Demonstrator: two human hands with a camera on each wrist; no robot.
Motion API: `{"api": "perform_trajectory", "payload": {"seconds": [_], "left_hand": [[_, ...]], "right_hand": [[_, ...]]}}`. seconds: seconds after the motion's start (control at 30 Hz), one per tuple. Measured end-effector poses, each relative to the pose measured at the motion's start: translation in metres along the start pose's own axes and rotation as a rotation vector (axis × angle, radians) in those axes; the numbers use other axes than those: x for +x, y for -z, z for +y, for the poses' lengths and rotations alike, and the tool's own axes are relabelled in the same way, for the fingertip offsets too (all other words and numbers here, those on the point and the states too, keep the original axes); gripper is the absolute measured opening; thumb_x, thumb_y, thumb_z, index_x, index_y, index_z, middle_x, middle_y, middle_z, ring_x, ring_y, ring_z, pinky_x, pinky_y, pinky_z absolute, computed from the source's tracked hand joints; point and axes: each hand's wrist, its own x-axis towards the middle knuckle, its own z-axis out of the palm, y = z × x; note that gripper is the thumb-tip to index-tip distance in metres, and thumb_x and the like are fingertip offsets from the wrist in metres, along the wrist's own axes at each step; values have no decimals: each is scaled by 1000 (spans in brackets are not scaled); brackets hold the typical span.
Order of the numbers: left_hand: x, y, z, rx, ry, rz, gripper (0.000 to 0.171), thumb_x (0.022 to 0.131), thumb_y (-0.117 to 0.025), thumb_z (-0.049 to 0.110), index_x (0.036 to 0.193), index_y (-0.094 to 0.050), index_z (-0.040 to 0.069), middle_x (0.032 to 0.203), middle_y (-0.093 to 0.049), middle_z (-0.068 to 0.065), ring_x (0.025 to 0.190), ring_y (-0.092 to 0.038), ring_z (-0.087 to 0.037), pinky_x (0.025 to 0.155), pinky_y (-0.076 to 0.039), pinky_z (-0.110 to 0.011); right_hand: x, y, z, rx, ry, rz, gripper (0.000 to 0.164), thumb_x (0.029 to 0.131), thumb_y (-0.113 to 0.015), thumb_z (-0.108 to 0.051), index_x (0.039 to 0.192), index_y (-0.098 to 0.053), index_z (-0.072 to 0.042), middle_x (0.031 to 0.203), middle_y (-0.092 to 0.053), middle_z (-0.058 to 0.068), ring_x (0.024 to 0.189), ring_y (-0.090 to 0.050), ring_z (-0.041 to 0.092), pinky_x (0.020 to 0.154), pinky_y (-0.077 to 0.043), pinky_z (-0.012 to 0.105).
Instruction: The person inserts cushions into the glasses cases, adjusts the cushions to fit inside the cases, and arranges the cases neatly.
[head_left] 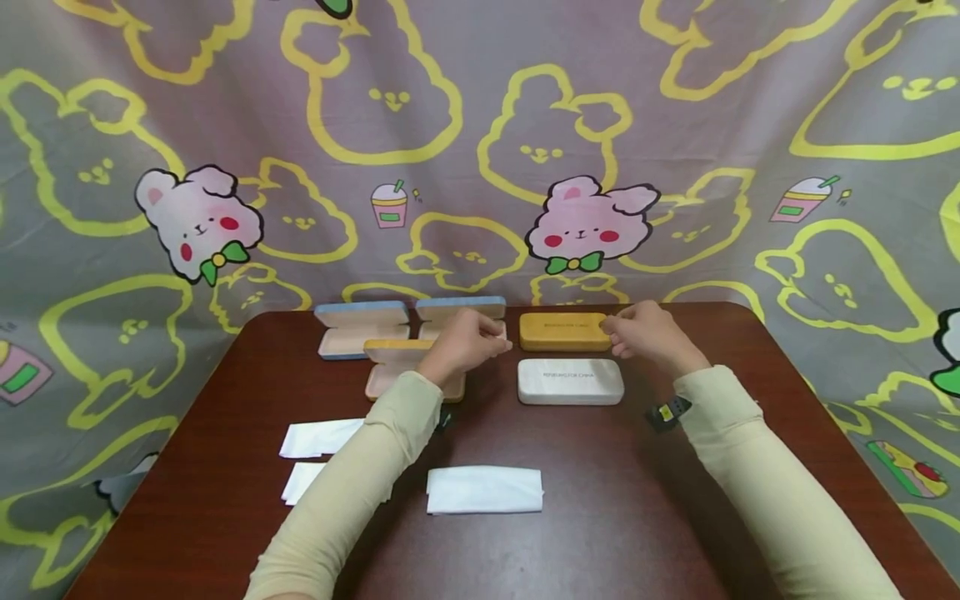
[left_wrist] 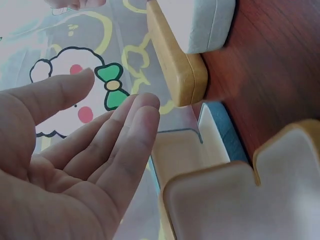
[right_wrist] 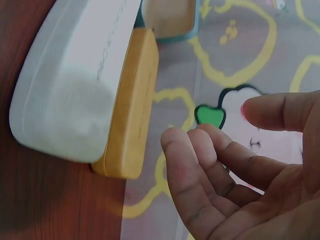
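Observation:
A closed yellow glasses case [head_left: 562, 332] lies toward the back of the table, with a closed white glasses case [head_left: 570, 385] just in front of it. My left hand [head_left: 467, 343] hovers left of the yellow case, above an open yellow case [head_left: 384, 379]; its fingers are loosely bent and hold nothing in the left wrist view. At the yellow case's other end is my right hand [head_left: 647, 335]. A gap shows between its relaxed fingers [right_wrist: 182, 165] and the case in the right wrist view. Behind the open yellow case stand two open blue cases, one left [head_left: 362, 337] and one right [head_left: 459, 307].
Two folded white cloths, one upper [head_left: 318, 437] and one lower [head_left: 302, 479], lie on the left, the lower partly behind my left sleeve. Another folded white cloth [head_left: 484, 490] lies at front centre. A patterned curtain [head_left: 465, 192] hangs behind the brown table [head_left: 600, 517].

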Motion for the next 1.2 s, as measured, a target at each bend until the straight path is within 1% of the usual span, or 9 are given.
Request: {"api": "perform_trajectory", "payload": {"seconds": [0.07, 0.23, 0.3, 0.43, 0.57, 0.67, 0.83, 0.97, 1.2], "left_hand": [[-4, 3, -1, -1, 4, 2, 21, 90, -77, 16, 96, -76, -4, 83, -66, -4, 69, -53, -11, 60, -43, -26], [-16, 11, -4, 33, 15, -16, 34, 86, -81, 16, 114, -74, -2, 111, -71, -12, 95, -65, -19, 79, -54, -34], [-21, 14, -6, 43, 7, -29, 34, 87, -80, 17, 114, -74, -1, 109, -72, -12, 96, -66, -22, 82, -55, -38], [-32, 18, -8, 52, 17, -61, 32, 87, -81, 19, 113, -75, 1, 103, -73, -7, 93, -66, -20, 81, -55, -37], [-43, 18, -10, 19, 73, -105, 35, 85, -83, 18, 114, -73, 0, 97, -72, -2, 87, -66, -16, 75, -55, -34], [-49, 18, -10, 19, 81, -131, 36, 84, -84, 17, 114, -73, 0, 91, -73, 0, 83, -67, -14, 72, -55, -32], [-60, 16, -13, 88, 56, -164, 36, 81, -87, 17, 112, -74, 2, 86, -72, 3, 80, -67, -11, 71, -54, -31], [-72, 13, -17, 112, 36, -193, 38, 79, -88, 15, 111, -74, 0, 87, -72, 1, 80, -67, -10, 69, -54, -29], [-91, 10, -24, 139, -20, -227, 38, 76, -89, 12, 107, -74, -3, 84, -71, 2, 78, -66, -9, 70, -55, -28]], "right_hand": [[-6, -2, -3, -11, 16, -19, 36, 100, -59, -29, 102, -68, 5, 91, -66, 15, 86, -66, 31, 71, -58, 30], [-19, -10, -10, -13, 73, -77, 31, 99, -59, -26, 99, -68, 4, 81, -63, 11, 79, -63, 28, 68, -53, 31], [-23, -15, -13, -16, 95, -87, 29, 99, -59, -25, 92, -67, 3, 77, -62, 11, 75, -61, 27, 65, -49, 32], [-31, -26, -17, -52, 140, -97, 29, 97, -59, -24, 81, -66, -2, 72, -61, 9, 69, -57, 22, 58, -42, 31], [-39, -37, -18, -74, 171, -120, 24, 96, -60, -24, 87, -70, -4, 68, -60, 8, 63, -52, 19, 54, -39, 30], [-44, -44, -18, -86, 176, -136, 24, 96, -61, -24, 94, -72, -3, 68, -61, 9, 62, -52, 18, 56, -42, 31], [-50, -55, -17, -99, 180, -164, 19, 94, -62, -22, 93, -73, -6, 68, -61, 5, 61, -52, 17, 56, -42, 32], [-57, -64, -16, -115, 210, -180, 17, 94, -63, -21, 95, -75, -8, 74, -65, 1, 65, -58, 16, 59, -44, 33], [-65, -82, -13, -86, 270, -251, 17, 95, -64, -18, 97, -76, -6, 79, -68, 4, 67, -60, 15, 59, -46, 33]]}}
